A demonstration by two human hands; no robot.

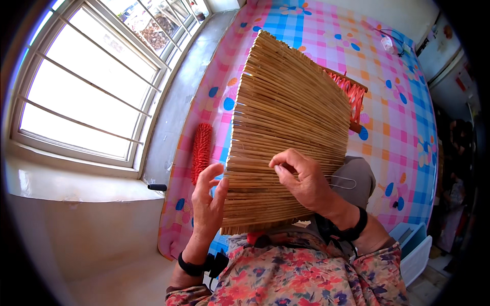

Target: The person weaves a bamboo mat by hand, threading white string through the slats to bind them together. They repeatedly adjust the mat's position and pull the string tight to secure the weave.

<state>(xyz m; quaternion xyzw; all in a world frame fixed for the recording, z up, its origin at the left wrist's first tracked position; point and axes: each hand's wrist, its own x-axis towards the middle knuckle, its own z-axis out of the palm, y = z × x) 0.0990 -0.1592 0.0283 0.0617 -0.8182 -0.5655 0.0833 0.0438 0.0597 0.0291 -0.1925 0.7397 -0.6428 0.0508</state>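
Note:
A mat of tan stalks (pixel 288 107), laid side by side, rests tilted across my lap. My left hand (pixel 206 201) is at the mat's left edge, its thumb and fingers apart with nothing visible between them. Over the lower part of the mat, my right hand (pixel 301 178) is closed in a pinch, with thumb and index finger together. A pale thread (pixel 347 179) comes out from behind this hand and loops over my grey-clad knee (pixel 360 178). Its end at the fingertips is too fine to make out clearly.
A red bristly roller (pixel 202 153) lies left of the mat on the checked, flowered cover (pixel 388 117). Beyond the mat's right edge is a wooden frame wound with red cord (pixel 352 97). A barred window (pixel 92 81) and sill stand left; a pale blue bin (pixel 413 250) stands lower right.

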